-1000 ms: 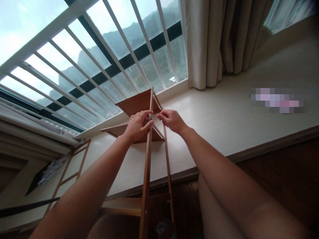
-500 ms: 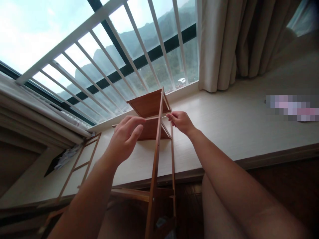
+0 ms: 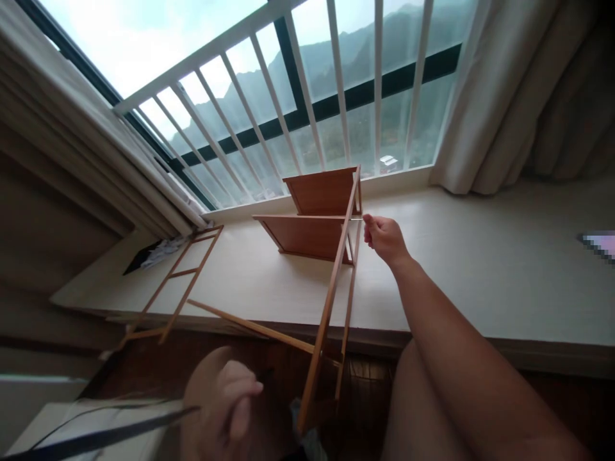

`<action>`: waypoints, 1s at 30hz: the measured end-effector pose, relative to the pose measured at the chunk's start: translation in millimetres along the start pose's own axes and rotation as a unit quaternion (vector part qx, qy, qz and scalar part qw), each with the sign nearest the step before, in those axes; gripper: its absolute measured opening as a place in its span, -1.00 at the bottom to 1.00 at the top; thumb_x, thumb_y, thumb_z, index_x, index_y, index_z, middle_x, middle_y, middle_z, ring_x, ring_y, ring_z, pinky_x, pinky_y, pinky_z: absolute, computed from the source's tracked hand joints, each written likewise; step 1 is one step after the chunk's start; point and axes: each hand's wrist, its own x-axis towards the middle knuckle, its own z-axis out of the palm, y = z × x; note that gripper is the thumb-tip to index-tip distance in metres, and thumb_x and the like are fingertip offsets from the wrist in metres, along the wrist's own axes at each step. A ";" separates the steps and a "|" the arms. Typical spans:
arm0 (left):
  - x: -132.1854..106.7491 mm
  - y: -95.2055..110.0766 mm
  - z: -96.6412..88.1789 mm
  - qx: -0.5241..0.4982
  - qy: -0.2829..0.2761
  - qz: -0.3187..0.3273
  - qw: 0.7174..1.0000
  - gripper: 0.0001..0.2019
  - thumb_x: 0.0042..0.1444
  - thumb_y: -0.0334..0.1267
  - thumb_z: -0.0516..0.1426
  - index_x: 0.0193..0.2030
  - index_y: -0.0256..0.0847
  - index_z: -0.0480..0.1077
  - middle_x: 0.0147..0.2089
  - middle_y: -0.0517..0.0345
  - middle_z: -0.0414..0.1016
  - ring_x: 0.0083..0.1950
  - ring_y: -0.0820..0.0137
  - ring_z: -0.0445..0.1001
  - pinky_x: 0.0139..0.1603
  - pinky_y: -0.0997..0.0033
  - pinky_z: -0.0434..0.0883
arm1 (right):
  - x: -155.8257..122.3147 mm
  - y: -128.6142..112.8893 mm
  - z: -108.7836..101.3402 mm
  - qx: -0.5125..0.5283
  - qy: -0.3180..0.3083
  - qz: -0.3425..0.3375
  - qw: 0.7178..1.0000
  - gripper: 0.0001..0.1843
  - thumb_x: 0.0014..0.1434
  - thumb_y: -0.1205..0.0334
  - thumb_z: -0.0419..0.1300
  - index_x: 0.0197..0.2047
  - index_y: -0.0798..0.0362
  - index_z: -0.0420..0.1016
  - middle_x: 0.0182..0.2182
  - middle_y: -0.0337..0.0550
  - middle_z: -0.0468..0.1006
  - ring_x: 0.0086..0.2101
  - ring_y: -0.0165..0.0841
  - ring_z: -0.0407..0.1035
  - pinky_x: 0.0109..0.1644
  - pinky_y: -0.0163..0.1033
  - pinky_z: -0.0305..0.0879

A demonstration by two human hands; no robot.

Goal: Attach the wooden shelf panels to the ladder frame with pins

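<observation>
My right hand (image 3: 384, 238) is closed in a pinch on a thin metal rod (image 3: 356, 219), too small to name more closely. The rod meets the upright of a wooden shelf frame (image 3: 331, 294), level with its middle board. Two brown boards (image 3: 307, 235) reach out to the left from that upright, and a lower wooden bar (image 3: 250, 325) runs left below them. My left hand (image 3: 233, 403) is low, in front of my knee and away from the frame. It is slightly blurred, with thumb and forefinger apart and nothing visible in it.
A ladder-like wooden side frame (image 3: 185, 273) leans at the left on the pale window ledge (image 3: 461, 262). Behind stand white railings (image 3: 336, 83) and curtains (image 3: 500, 109). A dark strap (image 3: 110, 438) crosses the bottom left, and dark cloth (image 3: 139, 256) lies on the ledge.
My left hand has left the boards and come down toward my knee. My right hand stays at the upright with the rod. The view has turned to the left.
</observation>
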 end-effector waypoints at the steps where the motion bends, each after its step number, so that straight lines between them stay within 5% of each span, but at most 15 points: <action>1: -9.6 -2.7 -0.1 -0.016 -0.023 -0.044 0.999 -0.80 0.26 -0.26 0.07 -0.35 -0.13 0.47 -0.42 0.10 0.45 -0.34 0.30 0.43 -0.30 0.29 0.42 | -0.2 0.8 1.1 0.007 0.001 0.002 1.000 -0.28 0.17 -0.44 0.00 -0.62 0.05 0.30 -0.70 -0.18 0.38 -0.67 -0.45 0.25 -0.58 -0.33 0.13; 4: -31.1 -10.9 7.1 -0.040 -0.061 -0.226 0.971 -0.80 0.25 -0.13 0.10 -0.27 -0.15 0.49 -0.34 0.08 0.50 -0.30 0.29 0.47 -0.30 0.35 0.43 | -1.0 1.8 3.3 0.037 0.000 0.017 0.999 -0.29 0.15 -0.46 0.00 -0.62 0.04 0.24 -0.71 -0.21 0.36 -0.70 -0.47 0.22 -0.62 -0.33 0.13; 7: -50.1 -22.8 20.1 -0.068 0.001 -0.385 0.920 -0.65 0.17 0.02 0.15 -0.01 -0.15 0.40 -0.13 0.03 0.52 -0.17 0.23 0.51 -0.23 0.32 0.47 | -2.6 0.2 4.1 0.066 -0.015 0.035 0.997 -0.30 0.13 -0.47 0.02 -0.60 0.03 0.22 -0.72 -0.23 0.33 -0.71 -0.48 0.21 -0.66 -0.34 0.14; 9: -60.7 -34.5 26.3 -0.085 0.046 -0.445 0.890 -0.56 0.13 0.04 0.16 0.07 -0.15 0.32 -0.06 0.01 0.50 -0.12 0.22 0.51 -0.21 0.31 0.47 | -4.2 -1.6 4.2 0.074 -0.026 0.045 0.996 -0.31 0.13 -0.46 0.03 -0.59 0.03 0.23 -0.71 -0.24 0.32 -0.71 -0.48 0.21 -0.68 -0.35 0.15; 11: -66.9 -48.7 27.6 -0.095 0.034 -0.476 0.874 -0.54 0.10 0.02 0.16 0.08 -0.17 0.31 -0.01 -0.02 0.49 -0.06 0.20 0.50 -0.16 0.28 0.47 | -5.8 -3.1 4.2 0.079 -0.034 0.051 0.995 -0.33 0.14 -0.45 0.04 -0.56 0.03 0.23 -0.70 -0.25 0.32 -0.70 -0.49 0.21 -0.68 -0.37 0.17; 16: -52.6 -85.2 11.4 -0.096 -0.131 -0.472 0.867 -0.63 0.08 -0.09 0.10 0.00 -0.20 0.39 -0.01 -0.05 0.54 0.02 0.18 0.52 0.03 0.22 0.46 | -8.4 -2.7 4.0 0.101 -0.037 0.048 0.993 -0.41 0.24 -0.32 0.02 -0.50 0.03 0.27 -0.65 -0.27 0.32 -0.67 -0.47 0.24 -0.71 -0.38 0.19; 19: -26.2 -104.1 -3.8 -0.008 -0.136 -0.412 0.901 -0.64 0.10 -0.11 0.06 -0.02 -0.23 0.40 0.04 -0.11 0.54 0.10 0.15 0.50 0.22 0.16 0.37 | -8.8 -1.7 3.7 0.107 -0.041 0.050 0.992 -0.49 0.30 -0.18 0.00 -0.49 0.03 0.28 -0.64 -0.26 0.32 -0.66 -0.46 0.26 -0.71 -0.38 0.21; 23: 9.4 -129.3 -28.7 0.114 -0.152 -0.352 0.917 -0.62 0.09 -0.14 0.02 -0.03 -0.29 0.43 0.04 -0.14 0.54 0.09 0.15 0.51 0.21 0.19 0.38 | -8.7 -1.7 4.1 0.101 -0.038 0.039 0.993 -0.53 0.32 -0.07 -0.01 -0.52 0.04 0.26 -0.64 -0.26 0.32 -0.66 -0.47 0.24 -0.71 -0.39 0.22; 26: 24.3 -149.4 -51.4 0.204 -0.224 -0.332 0.893 -0.63 0.18 -0.13 -0.02 0.00 -0.26 0.43 0.04 -0.09 0.55 0.08 0.18 0.51 0.15 0.24 0.39 | -7.7 -0.9 4.5 0.101 -0.033 0.031 0.994 -0.55 0.31 -0.08 0.01 -0.50 0.04 0.26 -0.64 -0.26 0.33 -0.67 -0.47 0.24 -0.72 -0.39 0.22; 30: 32.5 -172.7 -69.3 0.243 -0.384 -0.368 0.811 -0.73 0.19 -0.13 0.01 -0.22 -0.20 0.48 -0.13 -0.03 0.61 -0.08 0.16 0.55 -0.01 0.24 0.42 | -6.9 1.8 3.2 0.098 -0.026 0.031 0.994 -0.53 0.29 -0.16 0.06 -0.46 0.04 0.27 -0.62 -0.26 0.35 -0.67 -0.48 0.25 -0.71 -0.40 0.23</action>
